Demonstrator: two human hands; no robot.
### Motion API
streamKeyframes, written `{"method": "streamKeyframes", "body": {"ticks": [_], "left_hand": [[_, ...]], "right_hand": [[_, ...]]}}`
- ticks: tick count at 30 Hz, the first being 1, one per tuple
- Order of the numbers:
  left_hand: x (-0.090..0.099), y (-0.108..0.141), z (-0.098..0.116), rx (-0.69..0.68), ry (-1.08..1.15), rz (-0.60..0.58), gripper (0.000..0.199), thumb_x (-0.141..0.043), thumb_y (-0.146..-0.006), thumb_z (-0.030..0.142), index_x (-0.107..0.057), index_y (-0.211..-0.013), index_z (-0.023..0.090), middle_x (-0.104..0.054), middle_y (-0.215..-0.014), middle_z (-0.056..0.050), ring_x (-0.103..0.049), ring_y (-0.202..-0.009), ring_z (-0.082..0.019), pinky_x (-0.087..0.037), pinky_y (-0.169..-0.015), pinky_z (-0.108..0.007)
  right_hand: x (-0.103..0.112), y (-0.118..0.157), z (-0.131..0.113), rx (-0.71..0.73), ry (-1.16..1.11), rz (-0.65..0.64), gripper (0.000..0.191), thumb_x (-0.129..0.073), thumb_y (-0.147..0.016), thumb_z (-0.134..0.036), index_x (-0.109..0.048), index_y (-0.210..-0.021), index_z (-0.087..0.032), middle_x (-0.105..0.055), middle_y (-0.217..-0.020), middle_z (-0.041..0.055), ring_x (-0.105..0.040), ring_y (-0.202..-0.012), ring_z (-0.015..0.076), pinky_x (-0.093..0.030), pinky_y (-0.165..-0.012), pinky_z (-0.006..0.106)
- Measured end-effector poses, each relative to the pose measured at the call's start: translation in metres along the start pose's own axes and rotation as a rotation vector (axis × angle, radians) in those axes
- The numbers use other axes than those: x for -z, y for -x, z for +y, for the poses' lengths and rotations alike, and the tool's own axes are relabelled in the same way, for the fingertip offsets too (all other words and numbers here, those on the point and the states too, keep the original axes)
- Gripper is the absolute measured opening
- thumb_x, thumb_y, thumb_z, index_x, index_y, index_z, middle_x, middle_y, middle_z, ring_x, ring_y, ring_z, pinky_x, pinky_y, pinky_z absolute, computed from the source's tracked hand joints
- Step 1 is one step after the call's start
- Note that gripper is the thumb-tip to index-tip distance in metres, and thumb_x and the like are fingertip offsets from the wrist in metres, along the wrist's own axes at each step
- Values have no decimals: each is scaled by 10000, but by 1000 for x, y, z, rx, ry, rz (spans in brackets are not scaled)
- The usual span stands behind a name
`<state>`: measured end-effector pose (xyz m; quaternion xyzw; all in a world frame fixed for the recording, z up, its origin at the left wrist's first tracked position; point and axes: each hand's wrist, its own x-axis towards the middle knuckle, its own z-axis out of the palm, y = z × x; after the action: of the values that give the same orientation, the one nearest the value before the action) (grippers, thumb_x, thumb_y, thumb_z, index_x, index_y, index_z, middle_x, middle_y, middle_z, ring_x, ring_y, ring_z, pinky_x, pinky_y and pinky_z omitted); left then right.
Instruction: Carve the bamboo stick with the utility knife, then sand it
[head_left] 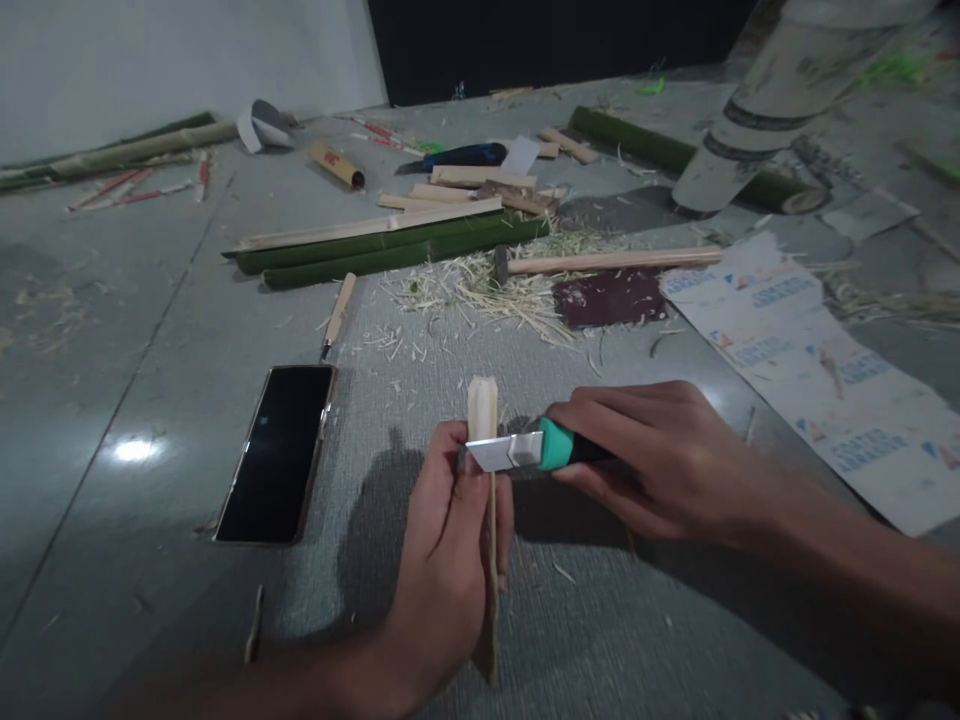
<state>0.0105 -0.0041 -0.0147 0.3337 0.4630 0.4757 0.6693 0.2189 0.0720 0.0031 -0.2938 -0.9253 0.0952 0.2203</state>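
Note:
Wrapped round a pale strip of bamboo [482, 400], my left hand [450, 560] holds it with its far end pointing away from me. My right hand [652, 460] is closed on a utility knife [556, 444] with a black and teal handle. The knife's bare blade lies across the strip just beyond my left thumb; whether it bites into the bamboo I cannot tell. Part of the strip is covered by my left fingers, and its near end shows below the hand.
A phone [277, 455] lies to the left, near a wooden-handled tool [340, 315]. Ahead are green bamboo pieces [405, 250], shavings [495, 300], a hammer [615, 260] and dark red sandpaper [611, 298]. Printed paper [810, 370] lies right; a thick pale post-like object [757, 120] stands behind.

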Motion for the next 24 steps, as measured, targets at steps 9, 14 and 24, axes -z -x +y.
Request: {"method": "streamKeyframes", "body": {"ticks": [9, 14, 24], "left_hand": [[-3, 3, -1, 36, -17, -18, 312, -455, -1097, 512, -509, -971, 232, -429, -555, 93, -337, -426, -60, -327, -402, -128], [-4, 5, 3, 42, -1, -36, 356, -456, -1087, 545, -503, -939, 224, -399, -531, 94, -296, -411, -54, -276, -385, -125], [0, -4, 6, -45, -94, 44, 258, -454, -1113, 449, -522, -1021, 218, -502, -570, 81, -405, -469, -69, -359, -456, -155]], "right_hand": [[3, -3, 7, -20, 120, 61, 300, -458, -1085, -402, -625, -1057, -154, -676, -812, 43, -565, -600, 144, -353, -548, 294], [11, 5, 33, -305, 361, 201, 318, -503, -1070, -397, -662, -978, -137, -576, -633, 16, -493, -502, 148, -276, -496, 299], [-1, -2, 2, 18, 17, -3, 227, -497, -1070, -374, -594, -1126, -176, -670, -872, 38, -562, -675, 156, -361, -586, 302]]}}
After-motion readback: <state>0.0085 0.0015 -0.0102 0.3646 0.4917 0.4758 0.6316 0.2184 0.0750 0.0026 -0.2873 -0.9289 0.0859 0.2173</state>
